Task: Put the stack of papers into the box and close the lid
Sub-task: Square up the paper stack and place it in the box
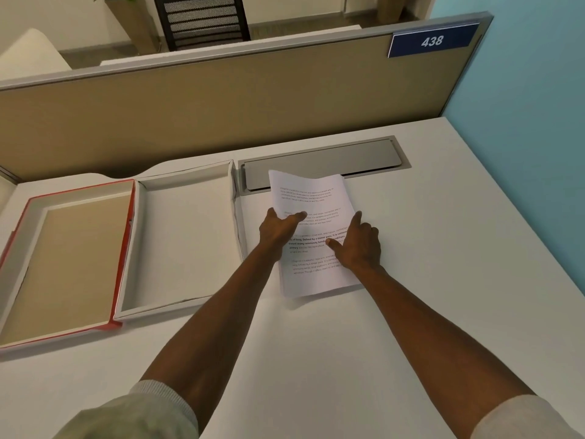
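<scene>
A stack of printed white papers (311, 198) lies on the white desk, just right of the box, its far edge lapping over a grey cable flap. My left hand (277, 231) grips the stack's left edge, thumb on top. My right hand (359, 245) holds the right edge, thumb pressed on the print. The far end of the stack looks slightly lifted. The open white box (141, 248) sits to the left with nothing in it. Its lid (125, 248), red outside and brown inside, lies folded open flat further left.
A grey cable flap (323, 163) is set into the desk behind the papers. A tan partition (221, 99) with a blue "438" plate (432, 41) runs along the desk's back. A blue wall (531, 122) borders the right side.
</scene>
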### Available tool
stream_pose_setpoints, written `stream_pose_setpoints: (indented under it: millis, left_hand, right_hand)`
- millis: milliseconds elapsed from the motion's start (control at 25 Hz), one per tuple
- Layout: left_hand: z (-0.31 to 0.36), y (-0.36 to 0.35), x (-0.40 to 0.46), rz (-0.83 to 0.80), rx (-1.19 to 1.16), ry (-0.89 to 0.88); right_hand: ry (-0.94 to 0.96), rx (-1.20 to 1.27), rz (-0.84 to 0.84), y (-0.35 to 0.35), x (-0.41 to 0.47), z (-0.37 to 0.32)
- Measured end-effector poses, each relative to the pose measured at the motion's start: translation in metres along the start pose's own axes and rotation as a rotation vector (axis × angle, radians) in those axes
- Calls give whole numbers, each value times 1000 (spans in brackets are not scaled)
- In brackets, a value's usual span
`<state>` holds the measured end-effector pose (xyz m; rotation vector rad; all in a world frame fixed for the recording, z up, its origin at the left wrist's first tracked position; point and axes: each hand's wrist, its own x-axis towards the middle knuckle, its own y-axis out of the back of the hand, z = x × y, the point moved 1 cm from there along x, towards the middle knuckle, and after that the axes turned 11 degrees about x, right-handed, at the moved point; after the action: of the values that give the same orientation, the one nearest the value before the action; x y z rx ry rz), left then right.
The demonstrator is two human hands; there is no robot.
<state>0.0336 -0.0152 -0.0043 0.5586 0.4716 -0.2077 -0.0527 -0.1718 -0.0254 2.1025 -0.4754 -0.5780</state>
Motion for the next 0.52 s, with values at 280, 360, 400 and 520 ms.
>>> stream_pose_setpoints:
  millis: [280, 360, 400, 520]
  left_hand:
    - [23, 17, 12, -129, -186, 286]
    - [30, 18, 15, -160, -164, 308]
    - [32, 15, 15, -139, -171, 304]
    - [26, 0, 10, 27, -134, 247]
  right_hand:
    - [3, 38, 7, 0, -2, 4]
    - [9, 39, 18, -1, -2, 6]
    - [8, 37, 23, -2, -3, 6]
    - [-21, 91, 31, -3, -4, 7]
